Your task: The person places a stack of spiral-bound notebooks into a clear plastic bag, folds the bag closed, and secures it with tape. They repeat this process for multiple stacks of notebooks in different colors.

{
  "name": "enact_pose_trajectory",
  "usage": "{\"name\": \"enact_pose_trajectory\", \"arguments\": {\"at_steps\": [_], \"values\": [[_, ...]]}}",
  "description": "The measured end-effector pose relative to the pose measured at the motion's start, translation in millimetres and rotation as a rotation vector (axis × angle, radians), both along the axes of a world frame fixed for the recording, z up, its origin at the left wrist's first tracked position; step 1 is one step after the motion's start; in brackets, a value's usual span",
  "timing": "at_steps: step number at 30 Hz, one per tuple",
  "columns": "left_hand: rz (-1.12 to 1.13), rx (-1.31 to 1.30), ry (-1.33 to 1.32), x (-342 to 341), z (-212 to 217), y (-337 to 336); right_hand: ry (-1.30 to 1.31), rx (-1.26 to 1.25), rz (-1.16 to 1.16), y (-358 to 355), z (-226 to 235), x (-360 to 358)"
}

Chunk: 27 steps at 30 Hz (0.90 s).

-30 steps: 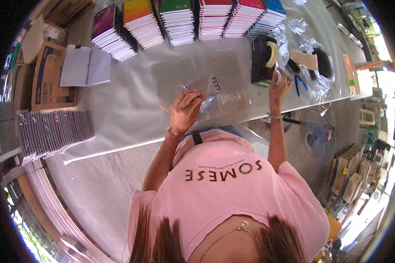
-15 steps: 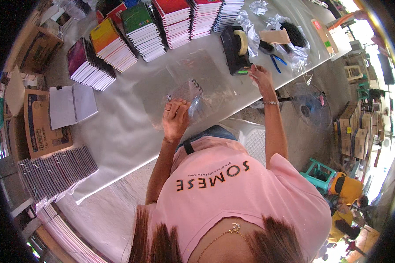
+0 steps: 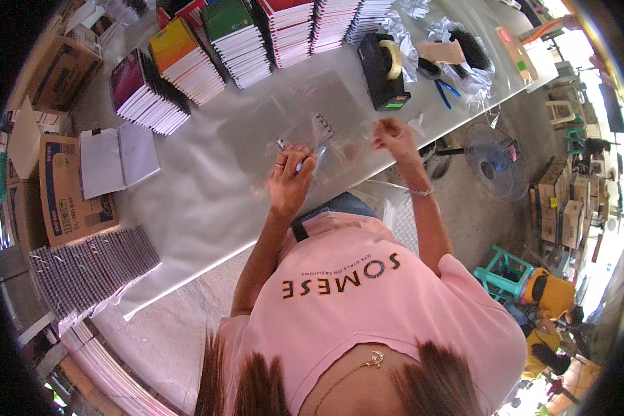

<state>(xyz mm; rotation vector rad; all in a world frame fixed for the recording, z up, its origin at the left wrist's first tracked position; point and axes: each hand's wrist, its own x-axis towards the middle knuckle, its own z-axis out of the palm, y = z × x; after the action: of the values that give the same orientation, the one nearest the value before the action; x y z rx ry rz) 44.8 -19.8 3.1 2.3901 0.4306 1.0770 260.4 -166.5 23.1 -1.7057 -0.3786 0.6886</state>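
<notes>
My left hand has its fingers curled together on a small spiral-bound notebook under clear plastic, holding it against the table; the hand covers much of it. A clear plastic sheet lies flat around and under it. To the right, above the table, my right hand is closed with its fingertips pinched. Whatever sits between those fingertips is too small to make out. Just beyond it stands a black tape dispenser with a roll of tape.
Stacks of spiral notebooks line the far side. At left are an open notebook, a cardboard box and a notebook stack. Blue-handled scissors and a black brush lie far right. A fan stands beyond the table's edge.
My right hand has left the tape dispenser and come nearer, toward the wrapped notebook. My left hand stays on the notebook. The whole view has shifted slightly.
</notes>
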Motion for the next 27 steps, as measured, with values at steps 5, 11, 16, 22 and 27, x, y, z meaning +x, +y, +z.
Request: {"name": "enact_pose_trajectory", "arguments": {"at_steps": [5,11,16,22,27], "values": [[0.006,0.121,0.015,0.3,0.1,3.0,0.0,-0.004,0.152,46.1,46.0,-79.7],[-0.01,0.092,0.041,-2.5,0.9,3.8,-0.082,-0.079,0.139,63.6,29.2,-93.2],[0.026,0.002,0.123,-0.1,1.2,0.1,-0.136,-0.117,0.097,65.3,19.4,-95.7],[-0.031,0.011,0.262,-12.9,6.8,3.3,-0.037,-0.066,0.062,67.1,20.7,-102.4],[-0.009,0.093,0.534,-6.3,36.4,13.3,-0.108,-0.1,0.05,63.7,14.9,-101.7]]}}
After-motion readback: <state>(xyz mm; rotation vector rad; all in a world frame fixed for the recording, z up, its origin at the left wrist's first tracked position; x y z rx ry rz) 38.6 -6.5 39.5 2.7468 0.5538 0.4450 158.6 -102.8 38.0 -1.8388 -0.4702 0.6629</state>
